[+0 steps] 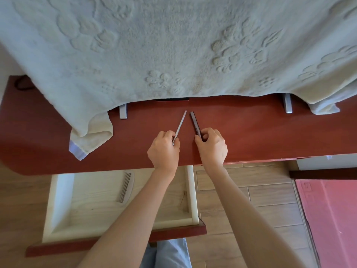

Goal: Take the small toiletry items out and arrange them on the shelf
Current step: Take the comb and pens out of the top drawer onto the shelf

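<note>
On the red-brown shelf top (260, 132), my left hand (164, 149) pinches the near end of a thin silvery file-like stick (180, 123) that points away and to the right. My right hand (211, 146) grips the near end of a dark slim comb-like bar (194, 121) lying on the shelf. The far tips of the two items lie close together. Below the shelf, an open light-wood drawer (191, 190) holds a pale grey comb (126, 187) near its back.
A large pale towel (154, 45) hangs over the back of the shelf, with corners drooping at the left (90, 138) and right (324, 108). Two grey metal brackets (123, 111) stand under it. A black cord loop (22, 84) lies far left. A pink mat (332, 219) covers the floor at right.
</note>
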The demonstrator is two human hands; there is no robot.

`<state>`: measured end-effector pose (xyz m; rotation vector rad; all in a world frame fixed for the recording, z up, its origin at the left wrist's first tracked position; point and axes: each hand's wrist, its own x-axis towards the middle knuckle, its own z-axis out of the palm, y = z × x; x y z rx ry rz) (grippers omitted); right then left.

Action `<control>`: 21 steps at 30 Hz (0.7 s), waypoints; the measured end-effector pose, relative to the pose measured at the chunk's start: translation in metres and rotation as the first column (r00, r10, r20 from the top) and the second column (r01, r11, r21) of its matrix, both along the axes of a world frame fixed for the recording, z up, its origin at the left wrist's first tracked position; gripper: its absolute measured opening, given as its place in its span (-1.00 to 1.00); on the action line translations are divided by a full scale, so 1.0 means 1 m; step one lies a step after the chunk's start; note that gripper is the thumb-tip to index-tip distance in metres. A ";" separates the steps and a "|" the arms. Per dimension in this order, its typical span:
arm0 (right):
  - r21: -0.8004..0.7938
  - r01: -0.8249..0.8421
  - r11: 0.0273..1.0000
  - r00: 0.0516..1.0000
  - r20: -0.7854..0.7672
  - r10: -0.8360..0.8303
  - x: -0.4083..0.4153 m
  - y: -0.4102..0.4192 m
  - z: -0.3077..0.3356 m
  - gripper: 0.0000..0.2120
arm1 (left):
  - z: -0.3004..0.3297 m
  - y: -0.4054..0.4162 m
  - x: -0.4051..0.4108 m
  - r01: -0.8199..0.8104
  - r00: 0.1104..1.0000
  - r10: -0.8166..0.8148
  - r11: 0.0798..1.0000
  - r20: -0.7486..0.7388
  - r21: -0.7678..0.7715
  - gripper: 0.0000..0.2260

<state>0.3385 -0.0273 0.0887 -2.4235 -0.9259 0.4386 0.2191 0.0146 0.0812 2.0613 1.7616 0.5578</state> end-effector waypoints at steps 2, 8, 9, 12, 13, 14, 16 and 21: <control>-0.005 -0.006 1.000 1.000 0.011 0.007 0.000 -0.001 0.000 -0.79 | 0.001 0.000 0.000 0.011 1.000 -0.011 1.000 0.001 0.000 -0.94; 0.018 -0.057 0.998 0.990 0.128 0.054 -0.007 -0.014 0.013 -0.73 | 0.014 -0.008 -0.025 0.108 0.994 -0.108 0.978 -0.009 0.179 -0.88; 0.043 -0.082 0.996 0.985 0.153 0.075 -0.010 -0.020 0.015 -0.73 | 0.015 -0.012 -0.035 0.130 0.992 -0.128 0.966 -0.025 0.222 -0.86; 0.148 -0.205 0.968 0.959 0.229 0.168 -0.024 -0.044 0.015 -0.74 | 0.016 -0.030 -0.071 0.200 0.980 -0.187 0.933 -0.074 0.299 -0.79; 0.188 -0.251 0.950 0.946 0.258 0.198 -0.031 -0.054 0.013 -0.74 | 0.015 -0.038 -0.085 0.216 0.976 -0.194 0.930 -0.103 0.297 -0.76; 0.218 -0.301 0.928 0.930 0.283 0.235 -0.040 -0.064 0.011 -0.74 | 0.014 -0.047 -0.098 0.229 0.971 -0.197 0.930 -0.135 0.287 -0.74; 0.236 -0.410 0.881 0.892 0.308 0.332 -0.058 -0.084 0.006 -0.72 | 0.008 -0.065 -0.124 0.249 0.959 -0.201 0.935 -0.201 0.254 -0.70; 0.127 -0.606 0.785 0.780 0.285 0.557 -0.102 -0.114 -0.014 -0.64 | -0.009 -0.106 -0.177 0.256 0.917 -0.216 0.964 -0.336 0.078 -0.62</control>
